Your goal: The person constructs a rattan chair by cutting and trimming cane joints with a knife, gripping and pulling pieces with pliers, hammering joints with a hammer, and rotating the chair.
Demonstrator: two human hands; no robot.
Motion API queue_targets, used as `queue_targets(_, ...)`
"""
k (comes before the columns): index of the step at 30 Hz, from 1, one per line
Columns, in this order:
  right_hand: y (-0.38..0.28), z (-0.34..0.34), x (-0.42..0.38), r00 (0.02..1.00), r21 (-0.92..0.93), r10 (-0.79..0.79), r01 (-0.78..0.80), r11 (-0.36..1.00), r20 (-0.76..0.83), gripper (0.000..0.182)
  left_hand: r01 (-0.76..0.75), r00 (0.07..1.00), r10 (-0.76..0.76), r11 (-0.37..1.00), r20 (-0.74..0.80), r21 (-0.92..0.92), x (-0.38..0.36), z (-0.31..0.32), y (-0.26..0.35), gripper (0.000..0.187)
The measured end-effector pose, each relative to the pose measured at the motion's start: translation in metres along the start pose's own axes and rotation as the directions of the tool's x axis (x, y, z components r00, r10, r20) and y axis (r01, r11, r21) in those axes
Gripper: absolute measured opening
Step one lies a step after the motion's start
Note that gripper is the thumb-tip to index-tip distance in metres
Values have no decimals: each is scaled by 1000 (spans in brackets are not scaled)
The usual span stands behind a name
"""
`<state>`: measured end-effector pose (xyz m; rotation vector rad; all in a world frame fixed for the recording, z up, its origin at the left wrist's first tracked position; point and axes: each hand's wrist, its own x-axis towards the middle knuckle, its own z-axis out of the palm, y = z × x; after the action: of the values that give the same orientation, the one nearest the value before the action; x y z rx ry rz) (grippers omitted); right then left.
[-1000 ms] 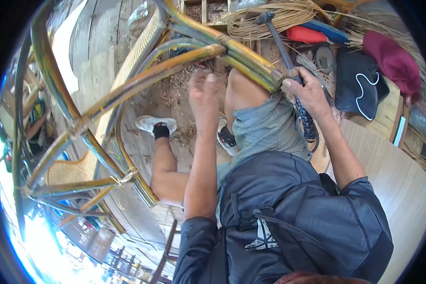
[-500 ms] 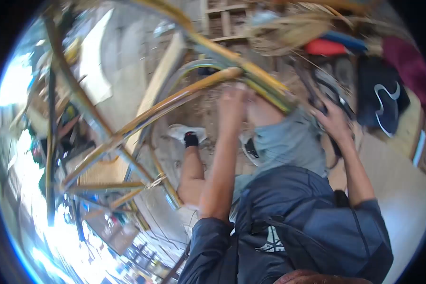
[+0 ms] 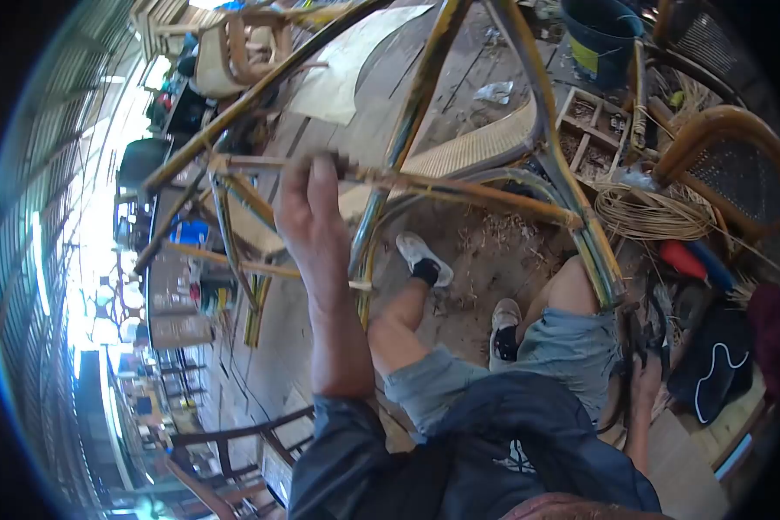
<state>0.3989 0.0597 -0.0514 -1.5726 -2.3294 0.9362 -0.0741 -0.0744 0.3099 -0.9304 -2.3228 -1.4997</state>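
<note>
A rattan chair frame [image 3: 494, 198], made of brown and yellowish poles, stands tilted over my lap and stretches to the left. Around one of its cross rails, at the left, my left hand [image 3: 315, 227] is closed. Beyond the poles curves a woven cane panel [image 3: 477, 146]. Low at my right side, my right hand [image 3: 644, 380] is closed on a dark tool [image 3: 640, 336], whose exact kind I cannot make out. That tool is close to the lower end of a frame pole by my knee.
A coil of cane strips [image 3: 654, 212] lies at the right, near a divided wooden box [image 3: 594, 130] and a dark bucket [image 3: 605, 43]. A black cloth bag [image 3: 711, 364] lies beside my right hand. Other chairs [image 3: 234, 52] stand at the upper left.
My left hand has moved from the pole joint near my knee leftward to the cross rail. My right hand has lowered with the dark tool. The view has turned.
</note>
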Motion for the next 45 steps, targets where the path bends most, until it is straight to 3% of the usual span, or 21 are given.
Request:
queue_targets(1, -13, -4, 19, 997, 25, -54, 55, 998, -63, 33, -29, 1000, 29, 999, 8, 13, 11, -1, 3, 27)
queue_targets(2, -29, -11, 39, 1000, 209, 9, -9, 978, 1, 32, -70, 996, 69, 997, 50, 32, 20, 0, 9, 27)
queue_targets(4, -67, -15, 75, 999, 468, -5, 19, 884, -32, 33, -175, 977, 165, 982, 133, 68, 33, 10, 19, 29)
queue_targets(5, -110, -27, 88, 998, 591, 41, -61, 804, 46, 34, -247, 958, 231, 966, 173, 81, 39, 20, 21, 30)
queue_targets(7, -166, -35, 111, 990, 733, -7, -100, 673, 142, 37, -321, 920, 270, 935, 284, 150, 55, 45, 14, 37)
queue_targets(9, -193, -20, 137, 967, 811, -204, -6, 585, 154, 40, -451, 891, 397, 834, 222, 317, 71, 89, -30, 44)
queue_targets(11, -201, 1, 166, 897, 782, -370, 46, 621, 241, 44, -333, 923, 178, 815, 342, 474, 69, 97, -12, 46)
queue_targets(12, -203, 12, 182, 851, 767, -443, 77, 637, 283, 46, -285, 946, 166, 838, 280, 465, 73, 115, -36, 43)
queue_targets(13, -200, 26, 195, 852, 778, -450, 84, 623, 268, 48, -238, 963, 151, 862, 221, 447, 79, 130, -61, 40)
queue_targets(15, -186, 44, 209, 854, 789, -455, 91, 608, 252, 53, -184, 969, 93, 888, 227, 421, 81, 128, -53, 35)
queue_targets(16, -184, 44, 209, 860, 813, -405, -22, 581, 312, 57, -150, 970, 55, 900, 235, 409, 81, 127, -50, 32)
queue_targets(19, -178, 48, 211, 836, 815, -370, -148, 561, 406, 56, -160, 976, 74, 881, 205, 445, 83, 127, -53, 36)
queue_targets(23, -203, 31, 196, 838, 788, -372, -106, 607, 399, 49, -179, 976, 95, 865, 197, 469, 87, 123, -56, 36)
queue_targets(29, -219, 30, 165, 829, 770, -329, -177, 612, 453, 35, -198, 974, 118, 860, 195, 470, 90, 114, -63, 35)
queue_targets(33, -241, 41, 121, 853, 819, -319, -197, 539, 414, 29, -214, 976, 153, 820, 157, 531, 88, 92, -70, 35)
queue_targets(37, -257, 70, 75, 894, 827, -289, -140, 544, 341, 34, -220, 975, 156, 801, 159, 557, 73, 67, -76, 37)
queue_targets(38, -256, 80, 65, 891, 851, -264, -211, 480, 370, 40, -208, 977, 142, 798, 159, 566, 68, 59, -78, 39)
queue_targets(45, -247, 104, 24, 902, 830, -288, -122, 544, 321, 46, -166, 986, 115, 806, 125, 569, 30, 32, -81, 36)
